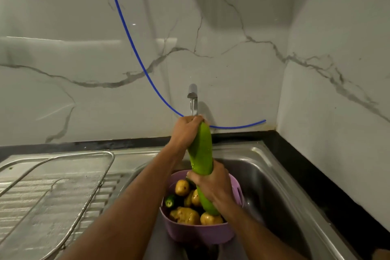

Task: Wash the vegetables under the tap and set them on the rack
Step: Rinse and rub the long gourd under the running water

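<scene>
A long light-green gourd (202,150) stands nearly upright under the running tap (192,99). My left hand (186,131) wraps its top end right below the water stream. My right hand (211,183) grips its lower part above a purple basket (200,235) in the sink. Several yellow-brown potatoes (182,187) and a small dark-green cucumber (170,201) lie in the basket. The wire mesh rack (63,177) rests on the drainboard at the left, with nothing on it.
The steel sink basin (270,186) fills the lower right, edged by a black counter strip (316,186). A blue tube (130,44) hangs down the marble wall and runs behind the tap. The wall corner closes in on the right.
</scene>
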